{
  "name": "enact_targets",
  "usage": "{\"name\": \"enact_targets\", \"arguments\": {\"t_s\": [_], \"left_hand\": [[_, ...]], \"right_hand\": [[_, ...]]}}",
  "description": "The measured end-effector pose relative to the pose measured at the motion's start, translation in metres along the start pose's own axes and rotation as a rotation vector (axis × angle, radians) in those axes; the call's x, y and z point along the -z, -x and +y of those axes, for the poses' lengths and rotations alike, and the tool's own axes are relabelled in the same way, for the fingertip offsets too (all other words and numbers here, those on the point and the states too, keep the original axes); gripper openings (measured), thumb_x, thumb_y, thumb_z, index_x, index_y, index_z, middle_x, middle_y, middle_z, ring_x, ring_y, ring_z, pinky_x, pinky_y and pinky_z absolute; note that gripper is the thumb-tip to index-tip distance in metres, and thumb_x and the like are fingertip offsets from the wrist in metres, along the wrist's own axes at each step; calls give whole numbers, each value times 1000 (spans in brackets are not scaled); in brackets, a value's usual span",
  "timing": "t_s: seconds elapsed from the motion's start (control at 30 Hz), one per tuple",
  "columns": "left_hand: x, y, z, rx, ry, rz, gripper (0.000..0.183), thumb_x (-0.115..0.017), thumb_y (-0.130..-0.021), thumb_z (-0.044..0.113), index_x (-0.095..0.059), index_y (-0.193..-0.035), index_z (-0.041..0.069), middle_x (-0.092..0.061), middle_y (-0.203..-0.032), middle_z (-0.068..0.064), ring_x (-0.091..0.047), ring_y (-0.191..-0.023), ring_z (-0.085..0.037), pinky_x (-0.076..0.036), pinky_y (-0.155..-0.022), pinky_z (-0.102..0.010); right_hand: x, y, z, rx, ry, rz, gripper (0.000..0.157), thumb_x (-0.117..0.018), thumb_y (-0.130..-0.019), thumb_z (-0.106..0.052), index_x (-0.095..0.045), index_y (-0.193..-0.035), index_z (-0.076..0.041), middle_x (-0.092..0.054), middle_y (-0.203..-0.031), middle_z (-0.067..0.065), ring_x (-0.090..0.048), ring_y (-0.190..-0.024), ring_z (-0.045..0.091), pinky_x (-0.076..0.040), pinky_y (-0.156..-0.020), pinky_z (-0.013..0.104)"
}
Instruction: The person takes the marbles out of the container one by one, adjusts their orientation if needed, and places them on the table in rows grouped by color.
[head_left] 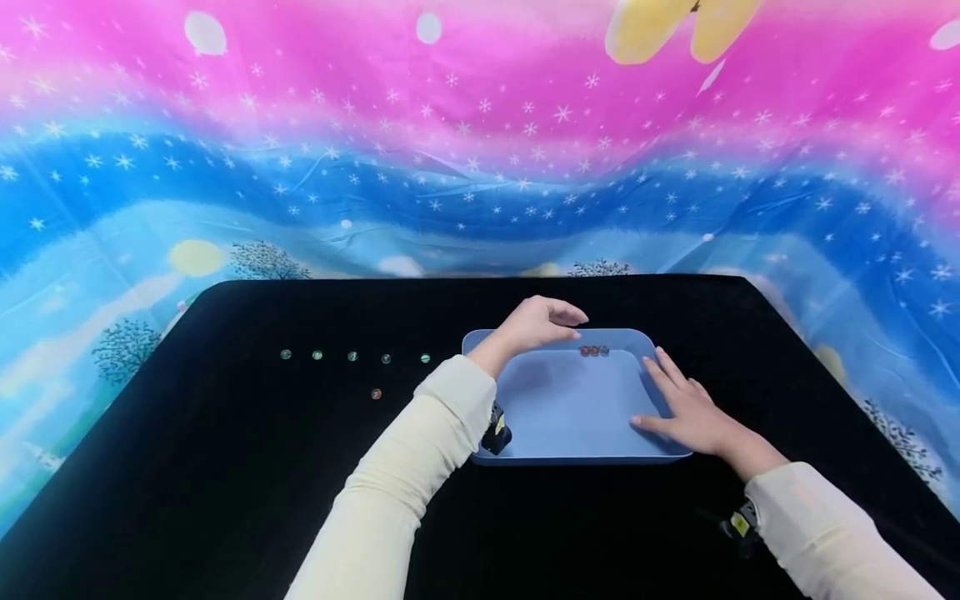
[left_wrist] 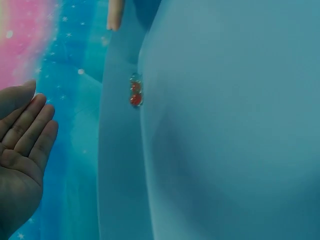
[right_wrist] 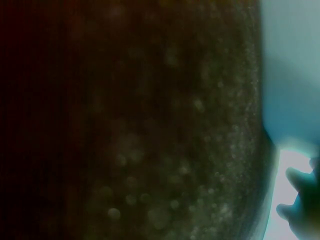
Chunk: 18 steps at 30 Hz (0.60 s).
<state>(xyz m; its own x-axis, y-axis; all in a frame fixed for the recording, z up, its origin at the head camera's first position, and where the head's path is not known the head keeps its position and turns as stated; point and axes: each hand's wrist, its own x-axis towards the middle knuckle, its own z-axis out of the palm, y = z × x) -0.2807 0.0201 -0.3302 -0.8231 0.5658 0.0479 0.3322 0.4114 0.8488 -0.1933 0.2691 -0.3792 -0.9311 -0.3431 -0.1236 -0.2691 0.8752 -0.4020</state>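
Observation:
Three glass marbles point(head_left: 594, 351), two reddish-orange and one clear, sit touching in a row inside the blue tray point(head_left: 577, 454), along its far wall. In the left wrist view these marbles point(left_wrist: 135, 92) lie where the wall meets the floor. My left hand point(head_left: 543, 323) hovers at the tray's far rim, left of them. Its fingers point(left_wrist: 37, 122) are extended, with nothing in the palm. Over the tray's right rim lies my right hand point(head_left: 686, 408), fingers spread and thumb over the inside. The right wrist view is mostly dark, with finger outlines point(right_wrist: 300, 200) at its lower right.
On the black tablecloth point(head_left: 225, 483), a row of several greenish marbles point(head_left: 352, 356) lies left of the tray. A single reddish marble point(head_left: 376, 394) sits just nearer than that row. A colourful printed cloth point(head_left: 480, 150) hangs behind the table.

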Motion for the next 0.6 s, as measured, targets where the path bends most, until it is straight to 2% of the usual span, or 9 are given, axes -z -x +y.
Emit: {"name": "enact_targets", "arguments": {"t_s": [0.17,0.27,0.37,0.47,0.6], "left_hand": [[-10,-6,-5,-4,27,-1,24,-61,-81,12,-62,-105,13,-60,-107,-3,-54,-90,-5,-44,-71,-17],[-16,-10,-7,-10,1,0,24,-62,-80,12,-62,-105,13,-60,-107,-4,-55,-91,-7,-43,-71,-17],[-21,-16,-8,-23,-58,-10,26,-63,-79,14,-62,-105,13,-60,-106,0,-55,-93,-7,-42,-72,-16],[-26,-20,-10,-8,-116,-29,29,-64,-79,16,-62,-108,13,-60,-106,5,-54,-95,-5,-41,-74,-16],[-29,-23,-13,28,-125,-40,31,-65,-78,15,-61,-108,13,-59,-106,8,-53,-98,-4,-41,-76,-16]], "right_hand": [[-1,-1,0,-3,-2,-3,93,-54,-78,-51,-6,-137,1,12,-140,20,-3,-122,46,-4,-88,65],[-1,-1,0,-1,-7,-7,93,-54,-78,-52,-5,-138,0,13,-140,20,-3,-122,46,-4,-88,65],[-1,0,1,-2,2,0,93,-54,-77,-52,-5,-138,0,12,-140,20,-4,-123,46,-5,-87,65],[-1,0,2,0,3,2,93,-54,-78,-51,-5,-138,0,12,-140,20,-4,-123,45,-5,-87,65],[-1,-1,2,9,-2,-2,93,-54,-78,-50,-4,-138,0,13,-140,20,-3,-123,46,-5,-87,65]]}}
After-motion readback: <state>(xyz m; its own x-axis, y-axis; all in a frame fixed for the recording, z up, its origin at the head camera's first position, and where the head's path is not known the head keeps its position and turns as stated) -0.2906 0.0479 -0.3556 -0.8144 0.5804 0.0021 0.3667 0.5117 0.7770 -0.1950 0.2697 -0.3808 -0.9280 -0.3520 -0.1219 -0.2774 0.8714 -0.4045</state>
